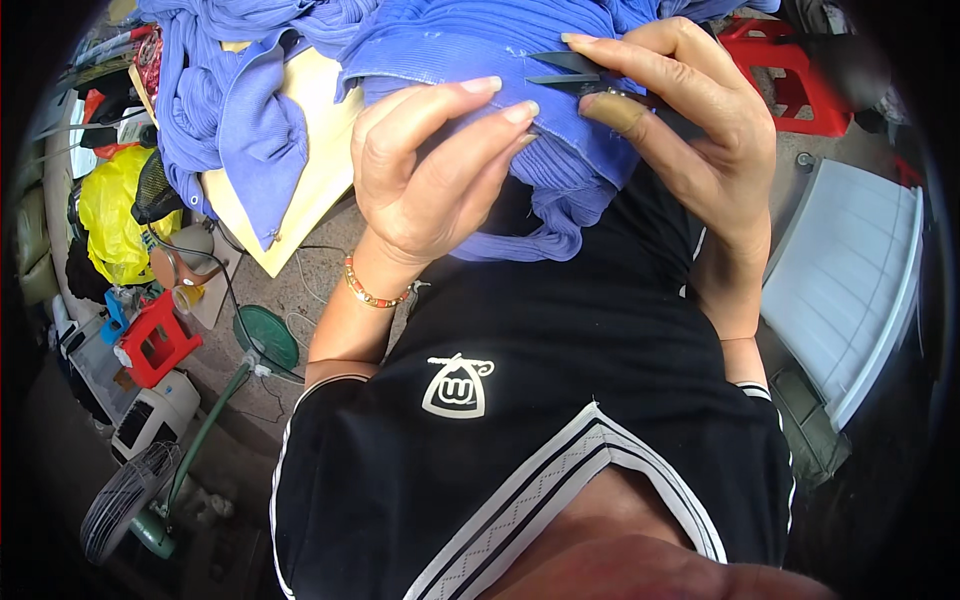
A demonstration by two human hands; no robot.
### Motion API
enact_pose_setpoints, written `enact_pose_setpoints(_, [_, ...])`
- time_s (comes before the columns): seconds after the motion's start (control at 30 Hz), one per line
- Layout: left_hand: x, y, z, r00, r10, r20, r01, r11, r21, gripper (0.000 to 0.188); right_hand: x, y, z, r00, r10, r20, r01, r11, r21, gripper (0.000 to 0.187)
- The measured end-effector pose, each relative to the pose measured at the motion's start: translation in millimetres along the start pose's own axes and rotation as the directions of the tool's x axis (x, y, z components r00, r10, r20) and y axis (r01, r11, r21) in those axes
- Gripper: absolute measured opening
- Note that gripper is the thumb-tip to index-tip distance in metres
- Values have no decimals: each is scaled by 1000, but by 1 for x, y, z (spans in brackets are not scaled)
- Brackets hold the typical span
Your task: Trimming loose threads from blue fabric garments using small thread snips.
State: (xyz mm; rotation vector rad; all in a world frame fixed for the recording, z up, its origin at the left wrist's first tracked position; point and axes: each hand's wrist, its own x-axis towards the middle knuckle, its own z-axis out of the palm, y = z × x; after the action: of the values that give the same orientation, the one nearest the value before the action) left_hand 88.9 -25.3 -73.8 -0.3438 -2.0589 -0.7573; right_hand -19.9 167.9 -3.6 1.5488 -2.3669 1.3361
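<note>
Blue ribbed knit fabric (440, 60) lies bunched in front of me at the top of the view. My right hand (700, 110) grips small black thread snips (565, 75), their two blades slightly apart and pointing left over the cloth. A tan covering wraps the tip of its thumb. Just left of the blades, my left hand (430, 170) has its fingers curled over the fabric, fingertips drawn near each other. Whether a thread or a fold is caught between them is too small to tell. A few pale thread bits show on the cloth near the blades.
A pale yellow board (265, 225) sits under more blue fabric on the left. Beyond it are a yellow plastic bag (118, 215), a red stool (160, 340), cables and a fan (130, 500). On the right stand another red stool (785, 75) and a light grey plastic panel (845, 280).
</note>
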Motion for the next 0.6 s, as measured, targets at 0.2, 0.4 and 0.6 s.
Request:
enact_pose_setpoints(0.2, [0,0,0,1000,7,-2,-7,1000,3,41,1,-2,2,1000,26,-12,-26,1000,2,39])
enact_pose_setpoints(0.4, [0,0,0,1000,7,3,-7,1000,7,41,17,-32,0,948,318,-15,-317,947,43,35])
enact_pose_setpoints(0.6, [1,0,-1,1000,15,7,-15,1000,15,40,14,-24,4,962,269,-40,-267,963,46,37])
